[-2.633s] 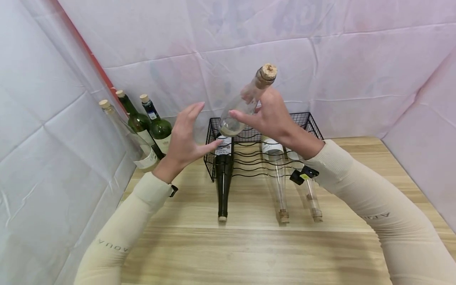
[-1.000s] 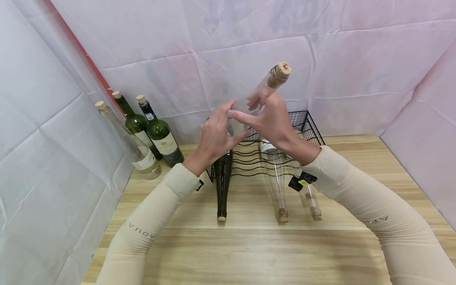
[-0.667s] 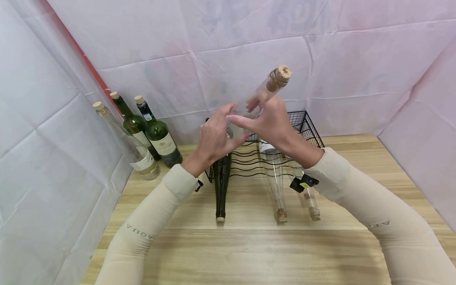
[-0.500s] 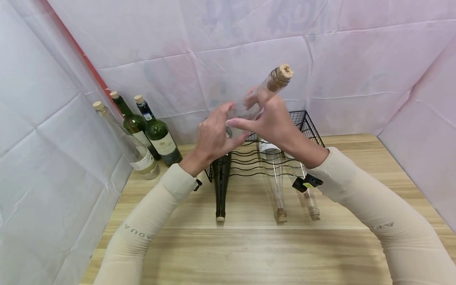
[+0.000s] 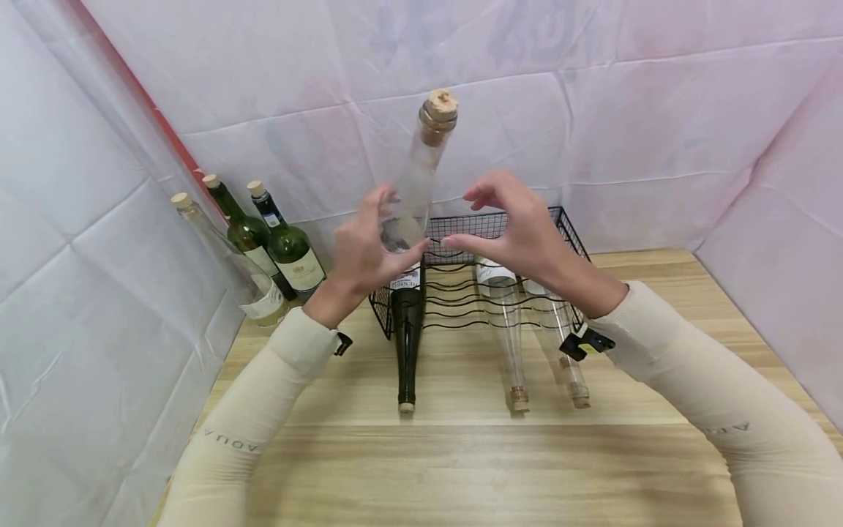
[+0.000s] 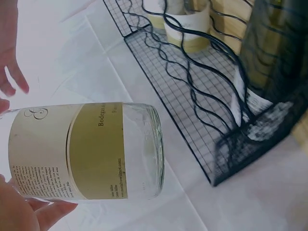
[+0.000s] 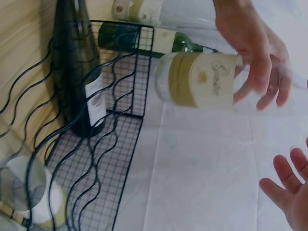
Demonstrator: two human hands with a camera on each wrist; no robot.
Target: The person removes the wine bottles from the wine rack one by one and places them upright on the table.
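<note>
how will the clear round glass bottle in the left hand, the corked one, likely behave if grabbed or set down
The clear, round glass bottle is probably rigid but breakable, being glass. No liquid shows through its bare base, so it may be fairly light. Its smooth, cylindrical body would likely roll if laid on its side.

The cream-and-gold paper label (image 6: pixel 96 154) on the clear, cork-stoppered glass bottle (image 5: pixel 420 172) near the back-left corner of the black wire rack (image 5: pixel 461 228) reads "Bodegas", and upside-down letters resembling "AQUA" mark the cream left sleeve (image 5: pixel 227 439).
</note>
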